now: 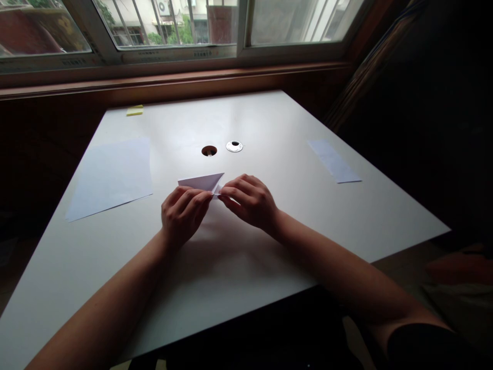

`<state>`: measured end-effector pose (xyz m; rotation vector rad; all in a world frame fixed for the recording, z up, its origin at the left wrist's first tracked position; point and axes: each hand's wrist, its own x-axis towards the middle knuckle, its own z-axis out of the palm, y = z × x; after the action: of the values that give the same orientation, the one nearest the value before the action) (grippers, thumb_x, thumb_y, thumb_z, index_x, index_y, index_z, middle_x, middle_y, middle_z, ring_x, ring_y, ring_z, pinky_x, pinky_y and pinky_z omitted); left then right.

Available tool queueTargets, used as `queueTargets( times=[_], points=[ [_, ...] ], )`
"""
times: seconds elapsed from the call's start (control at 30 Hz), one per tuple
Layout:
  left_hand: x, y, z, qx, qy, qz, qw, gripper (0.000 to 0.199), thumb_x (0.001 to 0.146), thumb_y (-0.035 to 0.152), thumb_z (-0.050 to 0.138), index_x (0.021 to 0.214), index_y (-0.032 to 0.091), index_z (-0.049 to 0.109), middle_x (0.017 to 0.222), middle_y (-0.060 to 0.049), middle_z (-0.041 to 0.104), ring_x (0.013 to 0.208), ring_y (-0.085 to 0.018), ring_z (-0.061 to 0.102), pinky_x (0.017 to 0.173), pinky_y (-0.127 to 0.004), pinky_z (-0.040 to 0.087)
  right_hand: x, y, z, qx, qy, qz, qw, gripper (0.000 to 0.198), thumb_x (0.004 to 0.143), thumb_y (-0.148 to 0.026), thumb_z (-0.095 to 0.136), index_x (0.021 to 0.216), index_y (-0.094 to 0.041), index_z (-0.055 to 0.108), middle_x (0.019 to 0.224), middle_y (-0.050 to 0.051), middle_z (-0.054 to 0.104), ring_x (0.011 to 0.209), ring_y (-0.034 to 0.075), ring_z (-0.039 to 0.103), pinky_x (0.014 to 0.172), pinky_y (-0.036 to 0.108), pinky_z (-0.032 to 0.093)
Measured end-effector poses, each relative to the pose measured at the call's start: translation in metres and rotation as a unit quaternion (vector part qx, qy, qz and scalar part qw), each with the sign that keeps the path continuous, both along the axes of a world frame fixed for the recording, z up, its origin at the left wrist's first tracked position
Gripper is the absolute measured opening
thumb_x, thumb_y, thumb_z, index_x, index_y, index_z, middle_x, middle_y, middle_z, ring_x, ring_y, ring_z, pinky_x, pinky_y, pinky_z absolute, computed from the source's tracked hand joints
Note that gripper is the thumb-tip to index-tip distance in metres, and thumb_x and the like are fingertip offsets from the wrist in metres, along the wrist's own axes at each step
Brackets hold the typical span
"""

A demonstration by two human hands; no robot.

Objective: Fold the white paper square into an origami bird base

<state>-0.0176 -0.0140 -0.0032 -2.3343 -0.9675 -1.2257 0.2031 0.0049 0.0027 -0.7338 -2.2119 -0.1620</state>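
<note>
Between my two hands is a small folded piece of white paper (201, 181), with a flat flap pointing up to the right. My left hand (184, 209) is closed on its near left side, fingertips pinching close to the middle. From the right, my right hand (250, 199) pinches the small folded end of the same paper. The fingertips of both hands almost meet there. My fingers hide the lower part of the folds, and the paper is held just over the white table (246, 267).
White paper sheets (113, 172) lie on the left. On the right is a narrow paper strip (333, 160). A yellow sticky-note pad (134, 110) sits by the far edge. Beyond my hands are a round cable hole (209, 151) and its loose cover (234, 146). A window (173, 25) stands behind.
</note>
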Motion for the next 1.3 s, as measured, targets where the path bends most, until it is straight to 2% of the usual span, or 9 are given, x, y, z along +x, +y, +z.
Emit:
queueTargets(
  times=[0.2,0.33,0.47,0.73,0.87,0.97,1.07,1.17,1.3],
  points=[
    [-0.003,0.002,-0.004,0.008,-0.037,0.053,0.998,0.038,0.083,0.023,0.074,0.119,0.027,0.060,0.104,-0.004,0.068,0.102,-0.025,0.059,0.093,-0.042,0.046,0.005,0.003,-0.001,-0.023,0.052,-0.024,0.998,0.006,0.094,-0.024,0.060,0.099,-0.023,0.064,0.096,0.004,0.070,0.088,0.020,0.059,0.079,0.036,0.048],
    [-0.004,0.007,-0.006,-0.015,-0.079,0.090,0.993,0.049,0.081,0.036,0.076,0.126,0.030,0.056,0.126,-0.010,0.054,0.119,-0.030,0.050,0.103,-0.050,0.041,0.009,0.006,0.001,-0.035,0.086,-0.045,0.995,0.004,0.094,-0.024,0.061,0.095,-0.023,0.064,0.094,0.004,0.070,0.087,0.020,0.060,0.078,0.037,0.049],
    [-0.002,0.011,-0.006,-0.071,-0.101,0.068,0.990,0.064,0.081,0.042,0.076,0.136,0.029,0.047,0.141,-0.014,0.038,0.131,-0.035,0.041,0.104,-0.054,0.043,0.012,0.008,0.004,-0.046,0.113,-0.062,0.991,0.003,0.093,-0.024,0.061,0.093,-0.022,0.064,0.091,0.005,0.069,0.086,0.020,0.060,0.079,0.037,0.050],
    [-0.006,0.019,-0.010,-0.167,-0.127,-0.006,0.978,0.085,0.082,0.042,0.074,0.149,0.027,0.025,0.159,-0.018,0.019,0.148,-0.038,0.022,0.111,-0.060,0.039,0.016,0.010,0.006,-0.071,0.151,-0.074,0.983,0.005,0.093,-0.026,0.061,0.092,-0.023,0.065,0.089,0.005,0.068,0.085,0.020,0.060,0.078,0.037,0.050],
    [-0.011,0.024,-0.017,-0.211,-0.168,-0.055,0.961,0.088,0.082,0.041,0.074,0.150,0.027,0.020,0.156,-0.018,0.029,0.143,-0.035,0.037,0.114,-0.058,0.037,0.017,0.010,0.005,-0.060,0.153,-0.061,0.984,0.004,0.093,-0.026,0.062,0.092,-0.023,0.065,0.088,0.004,0.068,0.084,0.020,0.060,0.077,0.037,0.051],
    [-0.013,0.025,-0.023,-0.237,-0.181,-0.062,0.952,0.085,0.081,0.040,0.075,0.148,0.027,0.024,0.149,-0.018,0.040,0.131,-0.032,0.050,0.107,-0.054,0.046,0.017,0.011,0.004,-0.061,0.157,-0.055,0.984,0.004,0.093,-0.026,0.062,0.092,-0.023,0.065,0.088,0.004,0.068,0.084,0.020,0.060,0.077,0.037,0.051],
    [-0.012,0.024,-0.027,-0.263,-0.190,-0.085,0.942,0.076,0.086,0.037,0.069,0.147,0.025,0.026,0.138,-0.017,0.051,0.116,-0.028,0.061,0.093,-0.048,0.056,0.017,0.011,0.005,-0.064,0.161,-0.053,0.984,0.004,0.092,-0.026,0.063,0.092,-0.023,0.066,0.089,0.005,0.068,0.085,0.020,0.060,0.078,0.037,0.051],
    [-0.011,0.021,-0.025,-0.281,-0.193,-0.118,0.933,0.067,0.092,0.033,0.063,0.146,0.022,0.026,0.127,-0.017,0.060,0.105,-0.024,0.066,0.084,-0.041,0.059,0.018,0.011,0.005,-0.066,0.160,-0.053,0.983,0.005,0.093,-0.026,0.062,0.093,-0.023,0.066,0.089,0.004,0.068,0.085,0.019,0.059,0.079,0.036,0.051],
    [-0.010,0.018,-0.022,-0.288,-0.186,-0.137,0.930,0.057,0.096,0.030,0.057,0.144,0.021,0.029,0.124,-0.017,0.063,0.103,-0.022,0.067,0.085,-0.038,0.058,0.019,0.010,0.006,-0.069,0.155,-0.059,0.984,0.007,0.093,-0.025,0.062,0.098,-0.023,0.067,0.091,0.004,0.069,0.086,0.019,0.059,0.081,0.036,0.051]
  ],
)
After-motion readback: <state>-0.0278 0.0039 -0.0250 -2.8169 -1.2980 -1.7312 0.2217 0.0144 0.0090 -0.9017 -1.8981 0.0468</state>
